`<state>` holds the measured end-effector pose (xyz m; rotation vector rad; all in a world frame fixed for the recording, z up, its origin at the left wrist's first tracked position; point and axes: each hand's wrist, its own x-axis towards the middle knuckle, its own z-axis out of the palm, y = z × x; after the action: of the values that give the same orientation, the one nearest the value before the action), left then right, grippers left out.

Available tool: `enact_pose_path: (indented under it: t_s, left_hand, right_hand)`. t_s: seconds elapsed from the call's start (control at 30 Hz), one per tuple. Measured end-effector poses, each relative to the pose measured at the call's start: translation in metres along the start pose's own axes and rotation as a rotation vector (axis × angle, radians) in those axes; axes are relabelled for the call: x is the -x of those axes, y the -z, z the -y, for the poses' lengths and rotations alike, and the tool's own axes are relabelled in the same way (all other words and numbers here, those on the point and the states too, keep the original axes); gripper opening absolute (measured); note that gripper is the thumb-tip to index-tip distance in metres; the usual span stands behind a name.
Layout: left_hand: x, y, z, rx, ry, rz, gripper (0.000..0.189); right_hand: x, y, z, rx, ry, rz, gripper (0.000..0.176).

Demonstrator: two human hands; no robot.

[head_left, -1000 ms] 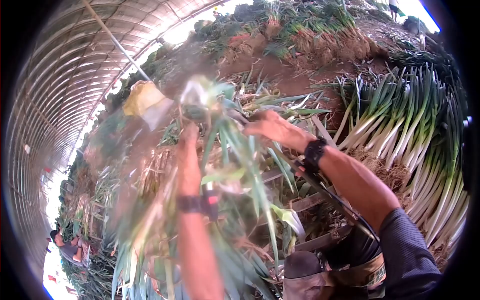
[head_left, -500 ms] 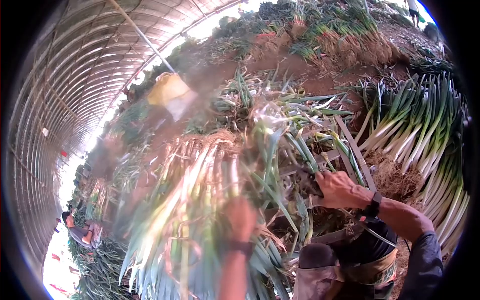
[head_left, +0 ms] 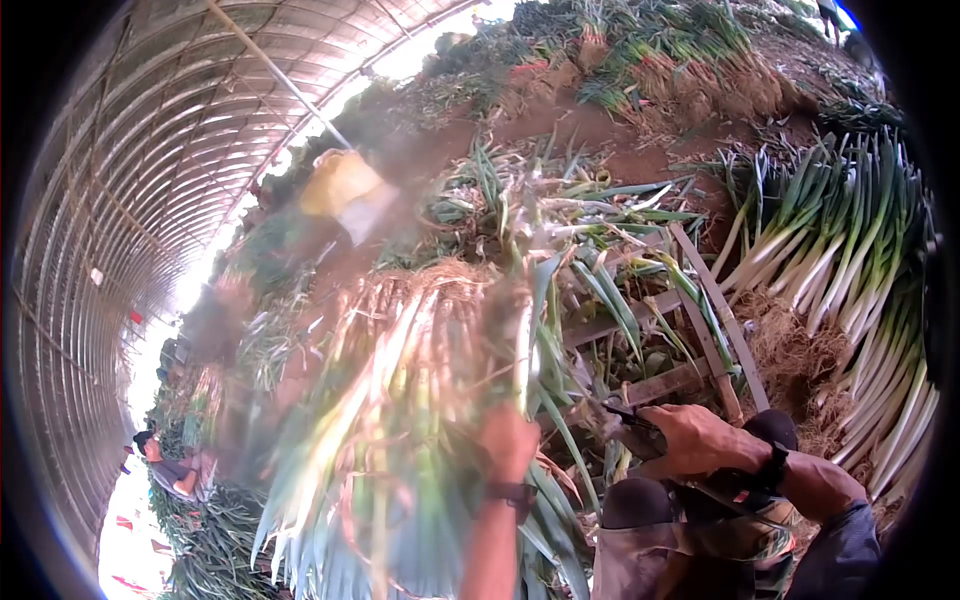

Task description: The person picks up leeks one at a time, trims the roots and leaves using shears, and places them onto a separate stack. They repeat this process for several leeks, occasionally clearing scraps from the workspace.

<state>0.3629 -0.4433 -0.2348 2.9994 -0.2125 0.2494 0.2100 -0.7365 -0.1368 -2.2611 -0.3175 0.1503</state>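
Observation:
My left hand (head_left: 510, 440) is closed round a long green onion (head_left: 525, 335), whose white stalk stands up above the fist. Beside it on the left lies a broad pile of green onions (head_left: 400, 350), roots away from me and leaves towards me. My right hand (head_left: 695, 440) grips a dark tool with a thin nozzle-like tip (head_left: 630, 415), pointing left; the exact kind is hard to make out. Just beyond that hand is a wooden frame (head_left: 675, 380) with stripped leaves lying in and over it.
Cleaned green onions (head_left: 840, 240) are stacked at the right, with a root mass (head_left: 800, 350) beside them. A yellow and white bag-like thing (head_left: 345, 190) is ahead on the left. Another person (head_left: 175, 470) sits at far left. More onion bundles (head_left: 690, 80) lie at the back.
My left hand has moved right with the green onion. My right hand has come nearer to me, off the wooden frame, and the dark tool shows more plainly.

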Motion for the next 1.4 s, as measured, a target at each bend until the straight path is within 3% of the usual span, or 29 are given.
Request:
enact_pose_path:
  t_s: [0.1, 0.23, 0.3, 0.4, 0.57, 0.63, 0.83, 0.9, 1.07, 1.23, 1.4]
  left_hand:
    - [0.008, -0.02, 0.0, 0.109, -0.014, 0.062, 0.03]
    - [0.013, -0.021, 0.024, 0.51, 0.006, 0.203, 0.03]
    - [0.018, 0.005, 0.023, 0.511, 0.041, 0.401, 0.04]
    - [0.026, 0.01, 0.025, 0.48, 0.007, 0.447, 0.045]
    - [0.034, 0.023, 0.012, 0.445, 0.067, 0.429, 0.05]
    - [0.037, 0.023, 0.014, 0.497, 0.102, 0.43, 0.052]
    - [0.039, 0.028, 0.014, 0.607, 0.161, 0.433, 0.054]
    - [0.037, 0.015, 0.022, 0.573, 0.108, 0.385, 0.054]
    - [0.04, 0.019, 0.02, 0.59, 0.172, 0.416, 0.056]
    - [0.041, 0.025, 0.015, 0.541, 0.14, 0.38, 0.054]
    - [0.037, 0.004, 0.018, 0.398, 0.062, 0.403, 0.046]
  right_hand:
    - [0.004, 0.002, 0.0, -0.079, -0.045, 0.072, 0.054]
    - [0.008, 0.015, 0.018, -0.262, -0.098, 0.167, 0.07]
    - [0.007, 0.01, 0.021, -0.263, -0.122, 0.209, 0.069]
    - [0.008, 0.006, 0.027, -0.243, -0.095, 0.257, 0.068]
    - [0.008, -0.001, 0.035, -0.229, -0.043, 0.384, 0.068]
    - [0.011, -0.001, 0.046, -0.297, 0.027, 0.335, 0.061]
    - [0.002, 0.004, 0.082, 0.01, -0.132, 0.509, 0.061]
    - [-0.002, -0.006, 0.071, 0.002, -0.067, 0.419, 0.05]
    - [0.004, -0.018, 0.065, -0.134, -0.041, 0.321, 0.054]
    - [-0.006, -0.026, 0.057, 0.106, -0.127, 0.395, 0.054]
    - [-0.023, -0.026, 0.057, 0.106, -0.132, 0.316, 0.056]
